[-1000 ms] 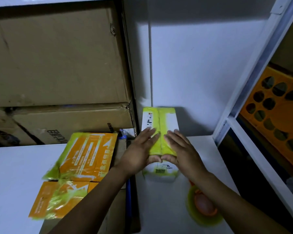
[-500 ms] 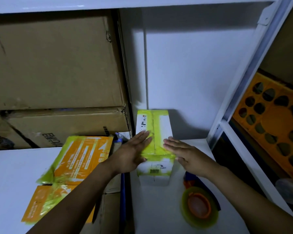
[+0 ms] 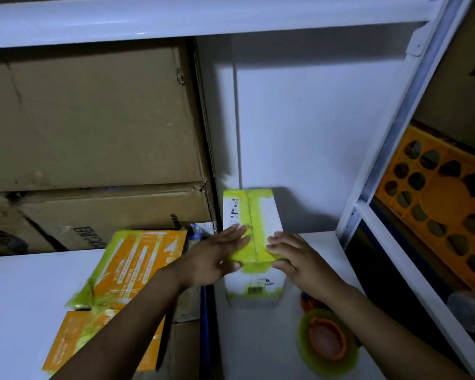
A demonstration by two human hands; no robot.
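Two palms, left hand point(image 3: 213, 260) and right hand point(image 3: 299, 256), are pressed flat, fingers straight, on the taped box point(image 3: 266, 212); it is judged light, stiff, slippery, best held by its sides.

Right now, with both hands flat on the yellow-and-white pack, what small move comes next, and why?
Probably lift the left hand and right hand away: the pack lies flat on the shelf, far end seemingly at the back wall, fingers merely resting on it.

One head-worn camera looks forward and down, close onto a shelf point(image 3: 258, 338).
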